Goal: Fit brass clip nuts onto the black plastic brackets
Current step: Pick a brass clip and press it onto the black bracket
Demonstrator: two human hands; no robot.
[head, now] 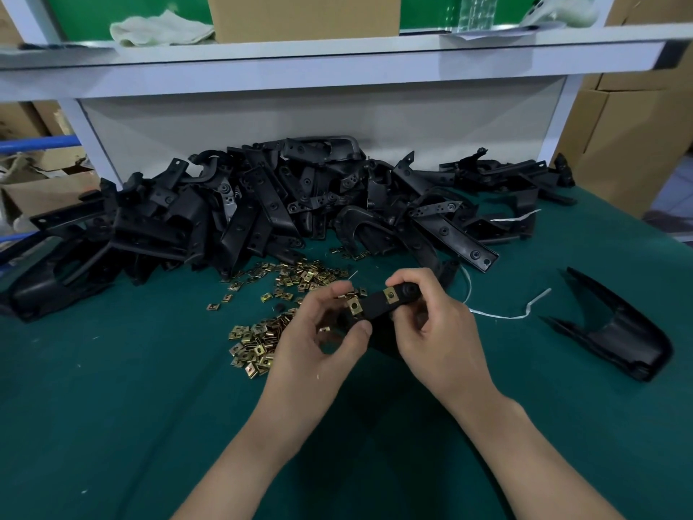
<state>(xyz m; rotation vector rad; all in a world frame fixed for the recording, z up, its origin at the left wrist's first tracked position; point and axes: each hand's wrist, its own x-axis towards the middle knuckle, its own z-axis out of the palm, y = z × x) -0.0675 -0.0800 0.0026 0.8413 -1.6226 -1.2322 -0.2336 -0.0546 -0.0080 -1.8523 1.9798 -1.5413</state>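
Both hands hold one black plastic bracket (pixel 375 307) above the green table. Two brass clip nuts sit on its upper edge, one (pixel 353 305) near my left fingers and one (pixel 390 294) near my right fingers. My left hand (pixel 318 332) pinches the bracket's left end, thumb underneath. My right hand (pixel 437 324) curls round its right end. Loose brass clip nuts (pixel 258 341) lie in a heap just left of my hands, with more (pixel 300 275) scattered behind. A big pile of black brackets (pixel 262 208) fills the back of the table.
A single black bracket (pixel 618 332) lies alone at the right. White string scraps (pixel 502 313) trail beside my right hand. A white shelf (pixel 337 69) overhangs the pile, with a cardboard box and cloth on it. Cardboard boxes (pixel 630 125) stand right of the table.
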